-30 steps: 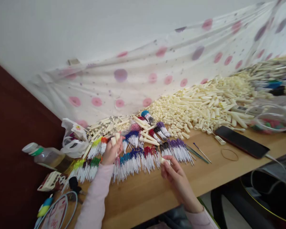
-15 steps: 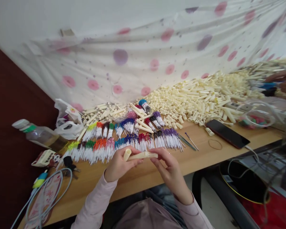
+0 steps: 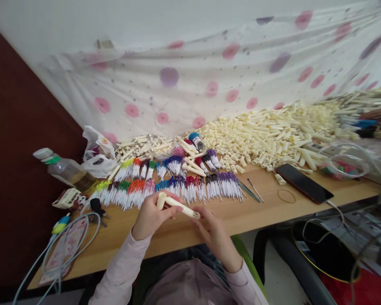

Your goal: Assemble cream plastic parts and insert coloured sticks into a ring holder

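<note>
Left hand [image 3: 150, 217] closed round cream barrel [image 3: 180, 206] and short tube [image 3: 161, 201], 6 o'clock, over table [image 3: 257, 212]; right hand [image 3: 217, 236] half-curled at barrel's slotted end, grip unclear. 10 o'clock: bottle [image 3: 62, 170] holding brownish liquid [image 3: 82, 182]; white bag [image 3: 97, 164], print blurred. 3 o'clock: clear tub [image 3: 366, 167], coloured pieces [image 3: 335, 170] inside.

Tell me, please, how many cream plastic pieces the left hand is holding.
2 visible: in the left hand, one stub points up, partly hidden, and one longer tube slants toward the right hand. Others may be hidden inside the hand.
</note>
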`<state>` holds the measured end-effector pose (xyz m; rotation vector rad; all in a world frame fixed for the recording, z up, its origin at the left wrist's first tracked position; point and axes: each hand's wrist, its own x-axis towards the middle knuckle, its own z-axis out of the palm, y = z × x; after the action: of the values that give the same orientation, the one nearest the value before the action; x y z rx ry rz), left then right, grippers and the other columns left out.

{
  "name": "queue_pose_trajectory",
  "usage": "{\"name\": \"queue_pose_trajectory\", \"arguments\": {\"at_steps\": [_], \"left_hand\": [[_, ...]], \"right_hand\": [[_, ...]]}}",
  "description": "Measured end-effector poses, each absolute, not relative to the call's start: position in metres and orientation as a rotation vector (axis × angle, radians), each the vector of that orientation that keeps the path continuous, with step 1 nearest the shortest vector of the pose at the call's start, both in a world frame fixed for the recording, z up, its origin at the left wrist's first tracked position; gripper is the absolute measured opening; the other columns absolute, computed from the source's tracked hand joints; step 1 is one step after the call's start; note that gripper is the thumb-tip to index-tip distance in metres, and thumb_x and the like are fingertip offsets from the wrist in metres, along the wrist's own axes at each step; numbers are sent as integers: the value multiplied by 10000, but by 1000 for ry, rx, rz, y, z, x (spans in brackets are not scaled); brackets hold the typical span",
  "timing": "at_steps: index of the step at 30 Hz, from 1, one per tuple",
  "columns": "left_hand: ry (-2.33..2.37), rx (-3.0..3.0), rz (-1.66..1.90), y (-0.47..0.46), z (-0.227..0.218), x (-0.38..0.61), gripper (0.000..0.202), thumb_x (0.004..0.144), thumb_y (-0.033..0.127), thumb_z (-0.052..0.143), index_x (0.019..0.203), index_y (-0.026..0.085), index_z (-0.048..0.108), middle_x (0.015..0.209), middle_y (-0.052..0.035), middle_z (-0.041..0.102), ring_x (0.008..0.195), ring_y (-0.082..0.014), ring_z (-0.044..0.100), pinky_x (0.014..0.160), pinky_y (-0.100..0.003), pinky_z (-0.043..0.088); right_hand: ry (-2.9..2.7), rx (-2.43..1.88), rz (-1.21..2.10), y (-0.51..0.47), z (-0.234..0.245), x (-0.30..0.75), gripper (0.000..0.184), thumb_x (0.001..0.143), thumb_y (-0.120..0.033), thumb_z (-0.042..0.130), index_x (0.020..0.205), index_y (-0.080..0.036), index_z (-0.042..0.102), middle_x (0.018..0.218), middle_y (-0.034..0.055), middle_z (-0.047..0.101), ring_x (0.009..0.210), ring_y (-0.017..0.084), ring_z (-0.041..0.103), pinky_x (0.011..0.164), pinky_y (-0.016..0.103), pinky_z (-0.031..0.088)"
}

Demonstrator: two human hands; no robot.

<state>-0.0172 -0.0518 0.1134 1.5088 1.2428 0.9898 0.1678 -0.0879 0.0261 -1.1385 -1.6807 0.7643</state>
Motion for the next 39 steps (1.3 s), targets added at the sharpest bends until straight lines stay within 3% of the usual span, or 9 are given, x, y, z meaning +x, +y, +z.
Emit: {"name": "queue_pose_trajectory", "arguments": {"at_steps": [5, 9, 15, 19, 24, 29, 31, 35, 39], "left_hand": [[1270, 1602, 1087, -56, 79, -3, 279, 703, 246, 743, 978, 233, 699, 851, -33, 748, 559, -148, 619, 504, -241, 510], [1270, 1780, 1112, -54, 68, 1, 144, 724, 197, 726, 858, 230, 686, 830, -21, 749, 703, -173, 661, 694, -263, 507], [1187, 1815, 1136, -44, 62, 10, 120, 705, 284, 737, 742, 178, 695, 776, -36, 709, 727, -190, 637, 687, -273, 485], [1195, 1742, 1215, -41, 50, 16, 185, 674, 338, 745, 731, 168, 701, 906, -62, 704, 847, -215, 638, 771, -310, 498], [1237, 1614, 1269, -51, 44, 1, 349, 681, 449, 733, 858, 149, 714, 791, -49, 690, 648, -171, 616, 615, -286, 505], [1032, 1515, 1349, -59, 73, 4, 501, 687, 406, 741, 1114, 156, 658, 1119, -123, 693, 993, -238, 648, 875, -337, 508], [955, 1511, 1283, -57, 84, 15, 489, 631, 354, 775, 1064, 148, 677, 1041, -122, 724, 943, -239, 671, 834, -332, 528], [1028, 1533, 1266, -53, 87, 32, 137, 666, 269, 679, 734, 154, 711, 742, -64, 740, 696, -200, 676, 653, -287, 528], [1112, 1537, 1363, -48, 76, 35, 119, 677, 246, 593, 666, 170, 684, 648, -19, 697, 639, -175, 636, 615, -264, 489]], "right_hand": [[-1809, -1224, 463, -77, 2, 157, 95, 848, -216, 646, 943, -220, 659, 970, 93, 640, 909, 280, 543, 777, 418, 456], [-1849, -1289, 517, -78, 8, 164, 129, 818, -200, 669, 946, -204, 663, 961, 97, 639, 913, 288, 535, 801, 450, 446], [-1564, -927, 935, -70, 57, 169, 247, 931, -325, 544, 1162, -244, 576, 1217, 71, 599, 1144, 228, 538, 973, 382, 412], [-1554, -894, 944, -56, 66, 152, 197, 949, -346, 508, 966, -196, 635, 993, 69, 669, 935, 200, 614, 848, 323, 452], [-1463, -834, 988, -62, 52, 146, 265, 979, -372, 418, 862, -194, 576, 818, 31, 600, 800, 171, 571, 762, 293, 433], [-1370, -832, 1004, -63, 41, 130, 350, 936, -366, 435, 626, -203, 427, 583, -39, 394, 539, 119, 376, 522, 243, 325], [-1344, -852, 987, -57, 38, 121, 337, 877, -350, 493, 583, -195, 435, 554, -37, 392, 526, 115, 348, 492, 238, 283], [-1288, -864, 949, -45, 35, 113, 321, 786, -331, 512, 509, -188, 436, 506, -35, 386, 509, 109, 329, 477, 231, 251], [-1266, -842, 953, -39, 31, 115, 313, 708, -313, 525, 451, -190, 395, 450, -53, 326, 470, 91, 290, 463, 217, 231]]}}
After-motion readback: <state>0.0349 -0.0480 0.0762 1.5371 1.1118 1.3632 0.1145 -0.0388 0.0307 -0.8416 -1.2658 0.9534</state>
